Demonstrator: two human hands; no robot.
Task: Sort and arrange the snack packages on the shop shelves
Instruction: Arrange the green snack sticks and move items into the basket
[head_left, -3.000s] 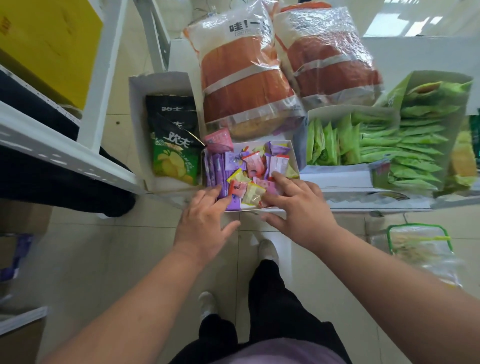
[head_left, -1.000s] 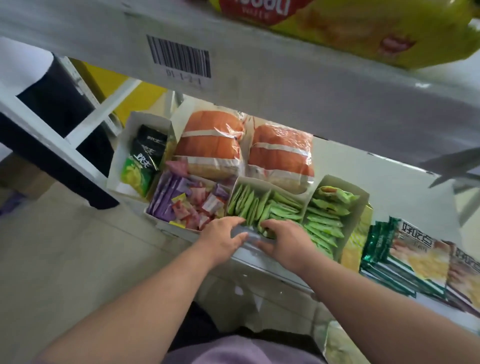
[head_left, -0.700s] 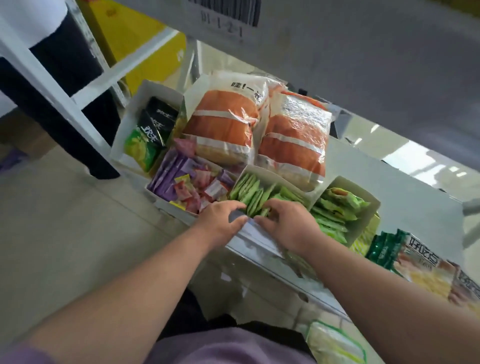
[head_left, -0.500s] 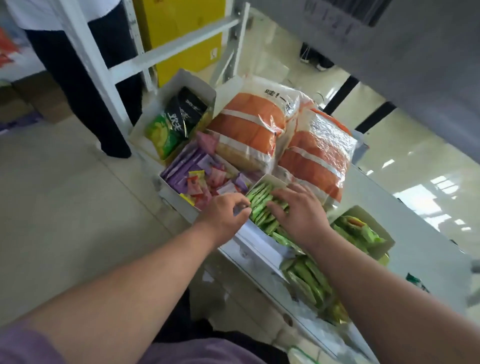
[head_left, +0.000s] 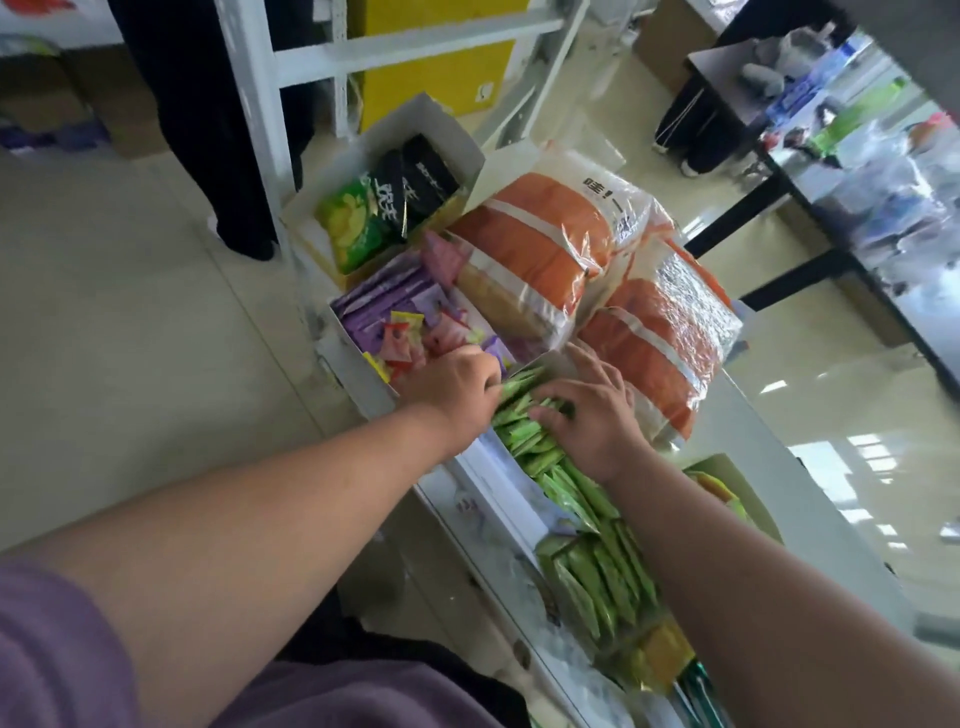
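On shelf, hands (head_left: 597, 415) in green packets (head_left: 524, 431)

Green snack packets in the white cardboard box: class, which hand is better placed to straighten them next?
Probably the right hand: it lies flat on the green snack packets, while the left hand sits at the box's edge.

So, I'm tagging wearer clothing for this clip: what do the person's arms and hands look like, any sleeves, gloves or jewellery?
Both forearms are bare. A purple sleeve covers the left upper arm. The left hand and right hand show no gloves, rings or watch.
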